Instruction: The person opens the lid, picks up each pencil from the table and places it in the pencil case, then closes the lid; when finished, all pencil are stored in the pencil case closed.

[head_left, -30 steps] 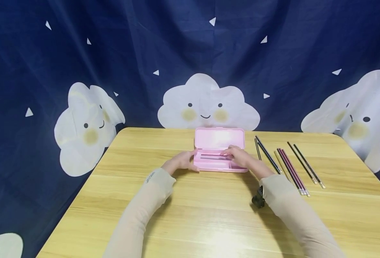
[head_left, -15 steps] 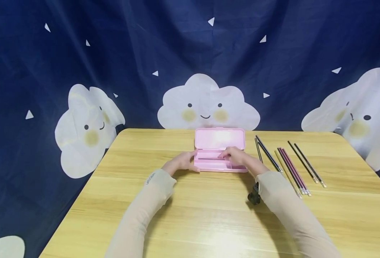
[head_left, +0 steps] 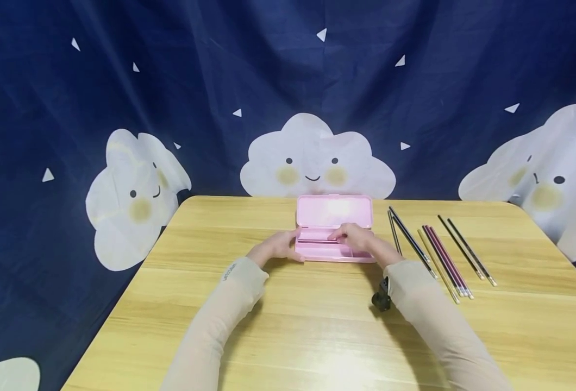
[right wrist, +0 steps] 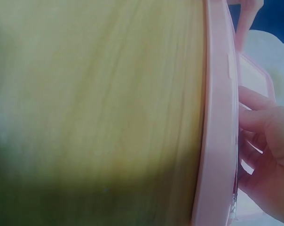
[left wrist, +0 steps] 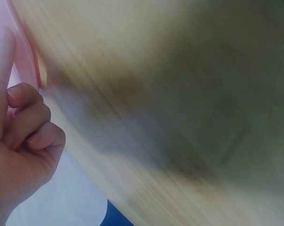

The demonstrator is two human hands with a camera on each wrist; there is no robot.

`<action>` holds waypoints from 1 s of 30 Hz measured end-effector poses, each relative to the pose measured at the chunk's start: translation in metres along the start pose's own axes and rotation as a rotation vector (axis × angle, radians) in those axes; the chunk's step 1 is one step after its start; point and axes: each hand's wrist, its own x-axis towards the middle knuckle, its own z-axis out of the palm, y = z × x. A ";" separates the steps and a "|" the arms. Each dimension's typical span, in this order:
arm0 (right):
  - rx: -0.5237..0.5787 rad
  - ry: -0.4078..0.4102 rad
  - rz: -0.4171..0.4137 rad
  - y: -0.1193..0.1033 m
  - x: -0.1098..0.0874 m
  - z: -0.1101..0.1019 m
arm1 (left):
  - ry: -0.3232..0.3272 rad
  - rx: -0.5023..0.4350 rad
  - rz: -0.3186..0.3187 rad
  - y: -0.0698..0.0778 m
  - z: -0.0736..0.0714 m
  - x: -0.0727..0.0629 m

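A pink pencil case [head_left: 334, 210] lies on the table with its lid raised at the back. My left hand [head_left: 280, 245] grips the case's left end; in the left wrist view its other fingers [left wrist: 31, 115] are curled beside the pink wall. My right hand [head_left: 356, 237] reaches into the case from the right, its fingers bent down at a dark pencil [head_left: 312, 240] that lies lengthwise inside. From the right wrist, the near wall [right wrist: 219, 117] hides the fingertips, and a pencil's metal ferrule [right wrist: 234, 202] shows at the rim.
To the right of the case lie several loose pencils in groups: dark ones [head_left: 410, 233], a maroon bunch [head_left: 444, 258] with a tan one, and two black ones [head_left: 464, 247]. The wooden table [head_left: 307, 326] ends at a blue cloud-print curtain [head_left: 317, 70].
My right hand has shifted slightly left inside the case, and the pencil there has moved left and toward the front. The left hand stays at the case's left end.
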 end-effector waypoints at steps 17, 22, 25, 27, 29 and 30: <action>0.085 0.033 0.064 0.003 -0.007 0.002 | -0.003 0.011 -0.006 0.002 -0.001 -0.002; 0.106 0.125 0.040 0.008 -0.013 0.000 | -0.006 0.007 -0.008 0.002 -0.001 -0.002; 0.106 0.154 -0.007 0.010 -0.017 -0.004 | -0.007 0.009 -0.009 0.002 -0.001 -0.002; 0.119 0.162 -0.022 0.010 -0.020 -0.008 | -0.005 0.013 -0.007 0.001 -0.001 -0.002; 0.123 0.166 -0.025 0.011 -0.024 -0.011 | -0.002 0.015 -0.006 0.001 0.000 -0.002; 0.122 0.166 -0.025 0.011 -0.026 -0.013 | -0.002 0.013 -0.005 0.001 0.000 -0.002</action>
